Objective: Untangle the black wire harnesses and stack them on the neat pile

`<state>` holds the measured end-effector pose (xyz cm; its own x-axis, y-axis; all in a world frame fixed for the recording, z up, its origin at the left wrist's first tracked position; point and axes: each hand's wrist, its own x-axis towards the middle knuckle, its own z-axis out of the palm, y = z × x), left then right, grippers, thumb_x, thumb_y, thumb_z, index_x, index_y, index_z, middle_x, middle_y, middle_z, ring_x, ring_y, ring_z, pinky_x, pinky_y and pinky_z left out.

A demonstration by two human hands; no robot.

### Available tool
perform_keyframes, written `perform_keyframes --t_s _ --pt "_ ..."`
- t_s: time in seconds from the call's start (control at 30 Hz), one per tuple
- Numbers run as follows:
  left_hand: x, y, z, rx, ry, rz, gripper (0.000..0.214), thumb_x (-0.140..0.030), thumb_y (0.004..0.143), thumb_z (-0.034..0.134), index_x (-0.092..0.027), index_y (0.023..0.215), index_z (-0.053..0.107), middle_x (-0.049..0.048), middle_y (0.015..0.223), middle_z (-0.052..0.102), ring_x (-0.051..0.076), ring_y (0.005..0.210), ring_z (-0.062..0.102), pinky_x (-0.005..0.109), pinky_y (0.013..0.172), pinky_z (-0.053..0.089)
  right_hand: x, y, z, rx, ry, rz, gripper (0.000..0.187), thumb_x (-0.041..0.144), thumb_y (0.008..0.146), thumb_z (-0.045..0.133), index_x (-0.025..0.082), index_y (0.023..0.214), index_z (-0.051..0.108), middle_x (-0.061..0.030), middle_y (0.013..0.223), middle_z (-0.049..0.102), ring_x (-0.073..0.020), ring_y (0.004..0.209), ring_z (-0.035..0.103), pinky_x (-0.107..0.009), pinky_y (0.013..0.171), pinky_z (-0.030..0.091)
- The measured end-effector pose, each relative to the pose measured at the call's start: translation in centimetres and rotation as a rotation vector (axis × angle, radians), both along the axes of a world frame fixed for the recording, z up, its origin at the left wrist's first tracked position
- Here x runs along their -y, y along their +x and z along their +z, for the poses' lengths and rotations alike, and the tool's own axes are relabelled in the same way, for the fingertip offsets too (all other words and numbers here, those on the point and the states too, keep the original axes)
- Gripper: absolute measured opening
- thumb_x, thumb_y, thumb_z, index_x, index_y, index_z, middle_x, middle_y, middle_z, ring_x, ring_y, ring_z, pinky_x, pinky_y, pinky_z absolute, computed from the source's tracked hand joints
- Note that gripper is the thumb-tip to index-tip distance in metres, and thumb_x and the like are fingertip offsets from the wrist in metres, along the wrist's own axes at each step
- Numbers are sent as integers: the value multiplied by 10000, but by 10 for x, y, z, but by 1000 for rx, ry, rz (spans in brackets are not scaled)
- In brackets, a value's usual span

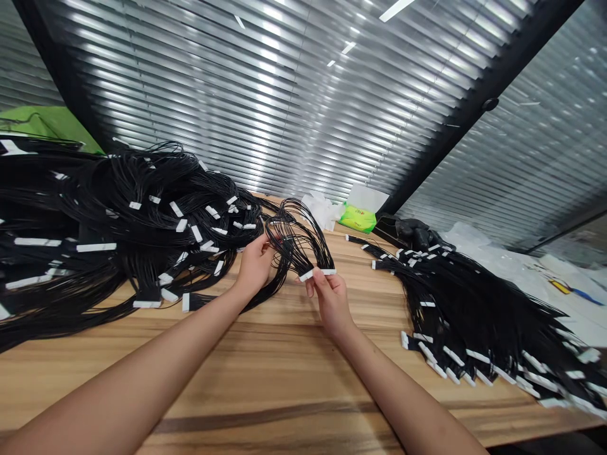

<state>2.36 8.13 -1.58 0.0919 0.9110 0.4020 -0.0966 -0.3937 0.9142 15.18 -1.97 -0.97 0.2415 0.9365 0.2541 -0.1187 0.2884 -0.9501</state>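
Above the middle of the table, my two hands hold a wire harness (303, 243) of thin black wires with white connectors. My left hand (256, 264) is closed round the bundle of wires, its fingertips partly hidden behind them. With thumb and fingers my right hand (331, 300) pinches the white connector end (327, 272); a second white connector (306, 276) sits beside it. The wires arch up between both hands. Another white connector (186, 302) lies on the table left of my left forearm, its black wires running toward the held bundle.
A big tangled heap of black harnesses (165, 196) covers the left side. More harnesses (474, 303) lie in a row at the right. Behind stand a green tissue pack (358, 217), crumpled white tissue (322, 210) and a black object (417, 234). Yellow-and-blue pliers (576, 291) lie far right.
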Motion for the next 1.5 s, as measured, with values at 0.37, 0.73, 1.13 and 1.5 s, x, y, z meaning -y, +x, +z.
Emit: perform_keyframes --t_s 0.37,0.73,1.13,1.5 --pt "-3 1 -1 164 -155 -118 261 -330 638 748 -129 799 706 80 834 731 210 776 663 361 757 538 3 -1 12 -129 -44 105 341 542 704 652 214 624 603 1 568 561 -118 473 371 -305 555 389" --pt "5 4 1 84 -5 -280 200 -307 749 615 -191 902 671 52 913 687 187 882 616 311 835 474 -2 2 15 -302 -54 177 313 482 683 708 210 606 572 26 539 530 -104 466 375 -297 562 378" --pt "3 -8 -1 -204 131 82 216 -260 866 496 -166 984 651 53 960 682 197 911 609 287 825 457 -12 7 4 -200 -144 205 323 483 693 712 167 634 676 -27 592 641 -98 484 421 -267 536 370" --pt "6 0 -4 -43 131 -109 242 -288 902 440 -171 986 635 62 1014 680 191 972 609 343 924 457 -15 11 0 -91 -138 202 326 482 731 680 174 622 681 -14 568 630 -107 518 465 -255 570 399"
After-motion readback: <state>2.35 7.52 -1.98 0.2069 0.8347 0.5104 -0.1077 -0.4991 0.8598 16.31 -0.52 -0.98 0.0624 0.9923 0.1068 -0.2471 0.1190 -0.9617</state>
